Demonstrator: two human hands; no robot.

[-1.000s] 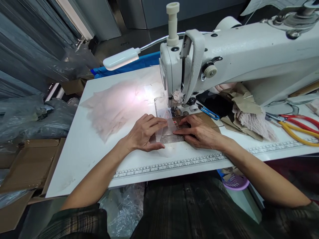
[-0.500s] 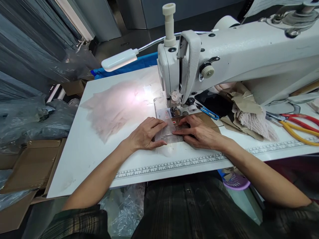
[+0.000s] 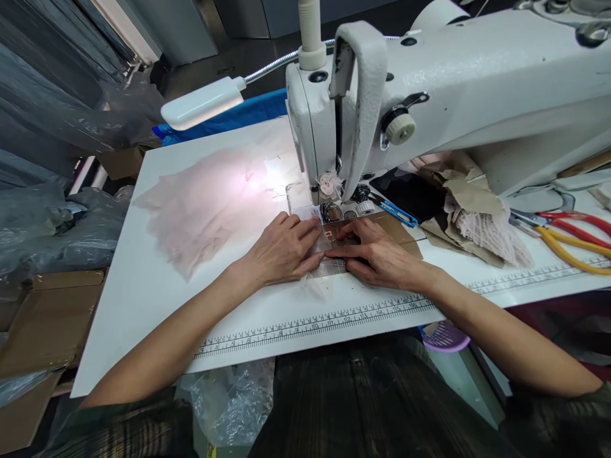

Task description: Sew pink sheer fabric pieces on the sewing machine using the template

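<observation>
A piece of thin sheer fabric (image 3: 329, 267) lies at the front of the sewing machine (image 3: 315, 127), below its needle area. My left hand (image 3: 286, 250) rests flat on the fabric's left side, fingers stretched toward the presser foot and thumb pointing right. On the right, my right hand (image 3: 377, 254) bears down with fingers apart, its index fingertip on the fabric close to my left thumb. Brown tape or card (image 3: 396, 235) covers the machine bed beside that hand. A small pale fabric flower (image 3: 330, 185) hangs on the machine head. Fingers hide part of the fabric.
Left of the needle lies a heap of pale pink tulle (image 3: 205, 203) under a lamp (image 3: 203, 104). Blue thread snips (image 3: 398, 213), fabric scraps (image 3: 482, 222) and scissors (image 3: 568, 235) lie to the right. A printed ruler (image 3: 315, 324) runs along the table's front edge.
The camera view has shifted nearer the machine. My left thumb has moved right across the fabric, close to my right index fingertip. My right hand stays nearly in place.
</observation>
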